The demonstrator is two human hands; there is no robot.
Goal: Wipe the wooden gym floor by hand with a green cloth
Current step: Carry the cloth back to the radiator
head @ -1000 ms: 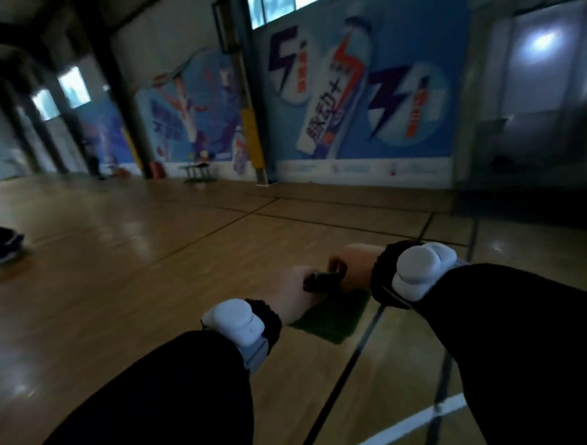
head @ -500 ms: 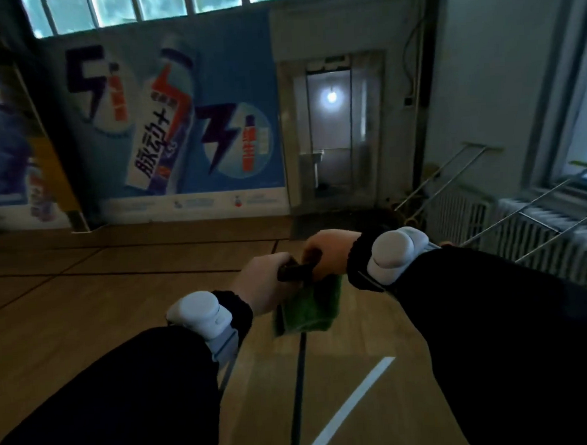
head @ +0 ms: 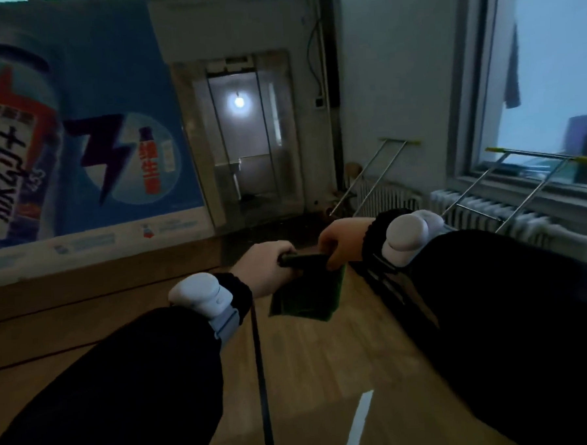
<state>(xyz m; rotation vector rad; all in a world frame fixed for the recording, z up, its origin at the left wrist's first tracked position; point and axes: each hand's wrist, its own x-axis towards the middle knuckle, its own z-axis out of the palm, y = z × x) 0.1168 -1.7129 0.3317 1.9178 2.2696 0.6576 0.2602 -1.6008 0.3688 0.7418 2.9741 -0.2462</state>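
A green cloth (head: 306,298) hangs in the air from its dark, bunched top edge, above the wooden gym floor (head: 313,367). My left hand (head: 265,268) grips the left end of that edge with curled fingers. My right hand (head: 342,242) grips the right end. Both arms in black sleeves stretch forward, each wrist carrying a white device. The cloth's lower part hangs free and does not touch the floor.
A black court line (head: 261,377) and a white line (head: 358,419) cross the floor. White radiators (head: 488,208) with metal poles leaning on them stand under the window at right. A blue poster wall (head: 77,141) and a lit doorway (head: 243,140) lie ahead.
The cloth was on the floor a second ago and now hangs lifted between both hands. My view has swung right, from the open court towards the doorway and the radiators.
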